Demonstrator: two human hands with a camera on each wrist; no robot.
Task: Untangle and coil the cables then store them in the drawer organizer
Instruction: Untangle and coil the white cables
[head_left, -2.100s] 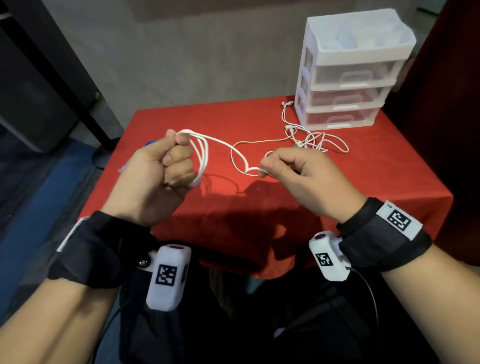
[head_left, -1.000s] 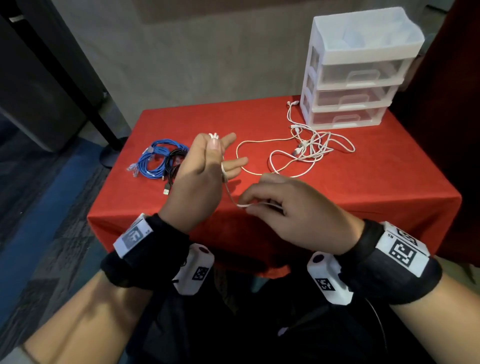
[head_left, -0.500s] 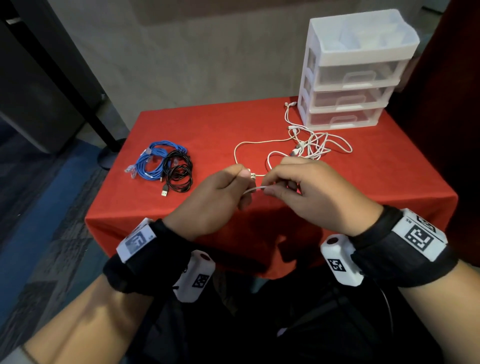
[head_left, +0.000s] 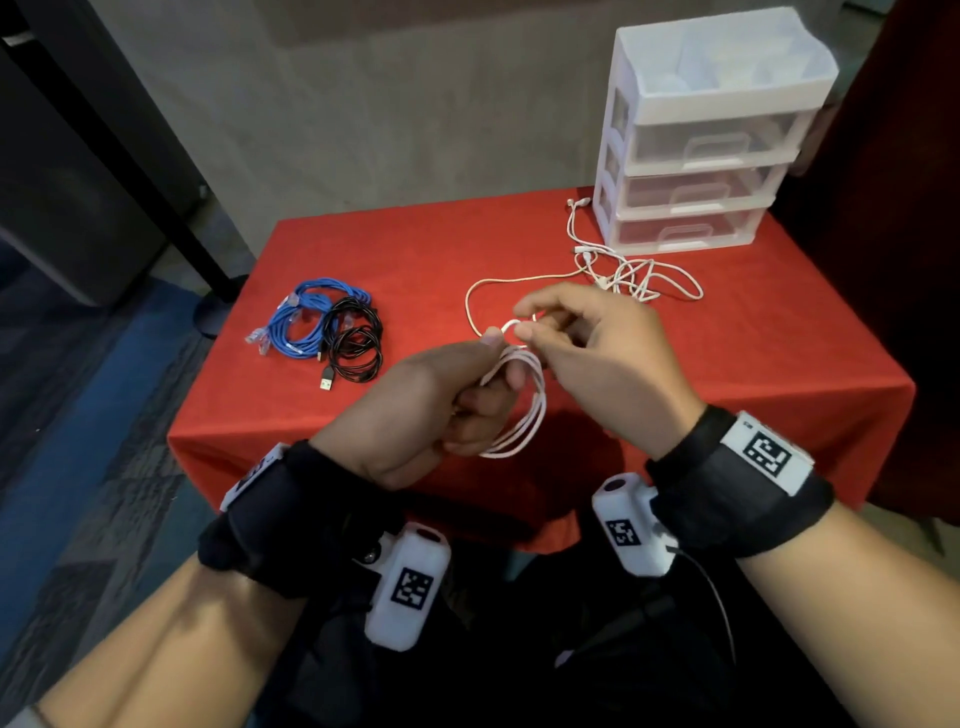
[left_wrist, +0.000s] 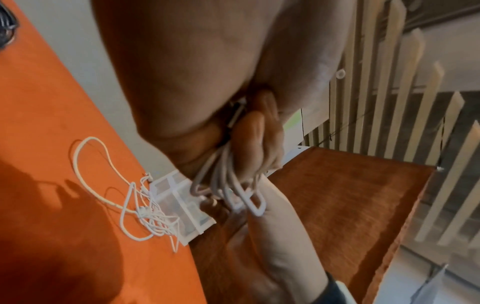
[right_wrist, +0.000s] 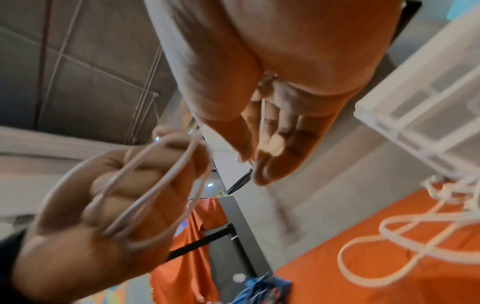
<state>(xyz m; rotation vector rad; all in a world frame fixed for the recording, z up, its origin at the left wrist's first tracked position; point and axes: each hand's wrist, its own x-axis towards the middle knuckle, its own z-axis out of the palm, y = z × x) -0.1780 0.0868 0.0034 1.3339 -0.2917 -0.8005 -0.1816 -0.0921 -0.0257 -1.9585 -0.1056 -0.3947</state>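
Note:
My left hand (head_left: 493, 366) grips a white cable coil (head_left: 522, 415) of several loops, which hangs below the fist over the table's front edge. My right hand (head_left: 523, 321) meets it at the top and pinches a strand of the same cable between thumb and forefinger. The left wrist view shows the coil (left_wrist: 228, 185) bunched in the curled fingers. In the right wrist view the loops (right_wrist: 145, 185) lie across my left hand. A loose strand runs back to a tangle of white cables (head_left: 634, 275) in front of the drawer organizer (head_left: 701, 130).
A blue cable coil (head_left: 306, 322) and a black cable coil (head_left: 356, 340) lie together at the left of the red table (head_left: 727, 353). The white organizer stands at the back right corner with its three drawers closed. A wall is behind the table.
The left hand has turned back into a fist with the coil hanging from it. The right hand has brought the strand up to the coil's top. Less loose cable lies on the table.

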